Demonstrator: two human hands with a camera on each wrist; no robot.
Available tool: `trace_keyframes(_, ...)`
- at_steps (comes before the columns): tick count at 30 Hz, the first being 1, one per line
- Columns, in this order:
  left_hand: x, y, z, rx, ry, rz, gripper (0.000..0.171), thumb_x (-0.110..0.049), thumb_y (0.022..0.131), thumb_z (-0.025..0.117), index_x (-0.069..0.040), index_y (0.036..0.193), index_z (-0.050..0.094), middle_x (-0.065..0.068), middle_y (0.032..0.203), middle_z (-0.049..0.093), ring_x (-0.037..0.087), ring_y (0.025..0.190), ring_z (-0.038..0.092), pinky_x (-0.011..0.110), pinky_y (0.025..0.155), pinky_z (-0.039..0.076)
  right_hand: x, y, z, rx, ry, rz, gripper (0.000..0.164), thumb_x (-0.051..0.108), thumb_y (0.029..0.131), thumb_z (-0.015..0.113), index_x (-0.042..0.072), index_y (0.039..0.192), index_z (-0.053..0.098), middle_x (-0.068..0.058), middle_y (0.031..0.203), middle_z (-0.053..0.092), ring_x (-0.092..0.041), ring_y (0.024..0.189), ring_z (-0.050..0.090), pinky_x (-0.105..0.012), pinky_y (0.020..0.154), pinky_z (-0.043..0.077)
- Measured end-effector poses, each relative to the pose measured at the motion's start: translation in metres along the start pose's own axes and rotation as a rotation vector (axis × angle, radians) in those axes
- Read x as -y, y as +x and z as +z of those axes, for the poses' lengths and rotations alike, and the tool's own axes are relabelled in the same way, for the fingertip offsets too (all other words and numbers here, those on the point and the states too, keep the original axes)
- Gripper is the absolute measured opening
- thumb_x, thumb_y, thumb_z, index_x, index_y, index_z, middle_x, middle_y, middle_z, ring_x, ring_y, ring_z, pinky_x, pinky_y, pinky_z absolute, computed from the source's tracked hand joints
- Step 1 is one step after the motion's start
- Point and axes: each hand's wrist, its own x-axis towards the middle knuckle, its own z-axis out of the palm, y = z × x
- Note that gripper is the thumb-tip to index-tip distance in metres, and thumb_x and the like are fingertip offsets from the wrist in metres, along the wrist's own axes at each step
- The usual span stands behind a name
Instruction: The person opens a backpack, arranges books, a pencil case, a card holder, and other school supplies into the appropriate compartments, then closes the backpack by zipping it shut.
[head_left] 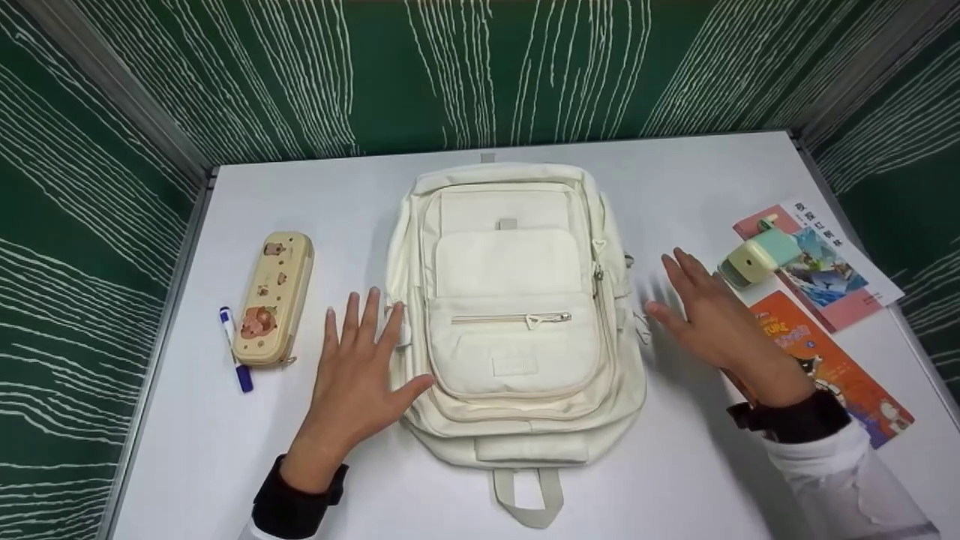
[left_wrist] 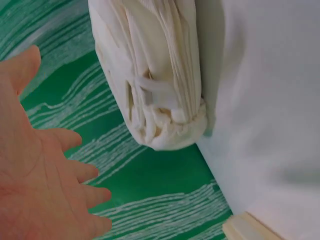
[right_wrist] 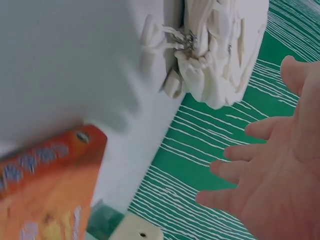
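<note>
In the middle of the tabletop (head_left: 352, 202) we see the bag (head_left: 516, 322) lying flat, with our left hand (head_left: 356, 394) beside it at 8 o'clock and our right hand (head_left: 712, 322) at 3, the fingers of both spread apart. At the bag's 9 o'clock lie the case (head_left: 271, 300) and pen (head_left: 235, 348); towards 3, we have the sharpener (head_left: 756, 256), pink book (head_left: 832, 270) and orange book (head_left: 840, 375).

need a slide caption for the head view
Left hand and right hand flank a cream backpack; pencil case and marker lie left, sharpener and booklets right.
</note>
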Motion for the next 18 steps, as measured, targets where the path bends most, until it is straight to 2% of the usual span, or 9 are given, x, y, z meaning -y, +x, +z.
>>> trace_keyframes(5,-0.018,-0.001,0.007,0.046,-0.002,0.06,0.1,-0.069,0.091,0.064,-0.008,0.164,0.033,0.023,0.172,0.015,0.045,0.158,0.009,0.063,0.125,0.0,0.002,0.018,0.007,0.05,0.067,0.014,0.079,0.047,0.11,0.05,-0.006,0.162,0.023,-0.032,0.168,0.019,-0.056,0.149,0.025,-0.07,0.117,0.023)
trace_keyframes(12,-0.043,-0.003,0.019,0.088,-0.025,0.147,0.097,-0.071,0.092,0.061,-0.008,0.161,0.039,0.024,0.17,0.02,0.046,0.157,0.014,0.064,0.124,0.004,0.003,0.041,0.017,0.126,0.194,0.074,0.082,0.051,0.111,0.043,-0.004,0.164,0.016,-0.03,0.169,0.018,-0.047,0.155,0.019,-0.062,0.122,0.019)
trace_keyframes(14,-0.052,-0.005,0.024,0.111,-0.027,0.18,0.096,-0.072,0.093,0.059,-0.008,0.161,0.04,0.024,0.17,0.02,0.045,0.158,0.013,0.064,0.124,0.005,0.002,0.045,0.019,0.105,0.209,0.092,0.081,0.051,0.111,0.043,-0.005,0.164,0.018,-0.031,0.166,0.024,-0.048,0.153,0.024,-0.062,0.121,0.022)
trace_keyframes(18,-0.069,-0.008,0.035,0.166,-0.034,0.234,0.094,-0.074,0.093,0.058,-0.011,0.161,0.042,0.021,0.171,0.019,0.041,0.159,0.011,0.063,0.124,0.008,0.006,0.055,0.025,0.021,0.244,0.126,0.076,0.046,0.111,0.045,-0.009,0.16,0.026,-0.034,0.154,0.044,-0.051,0.14,0.045,-0.065,0.111,0.036)
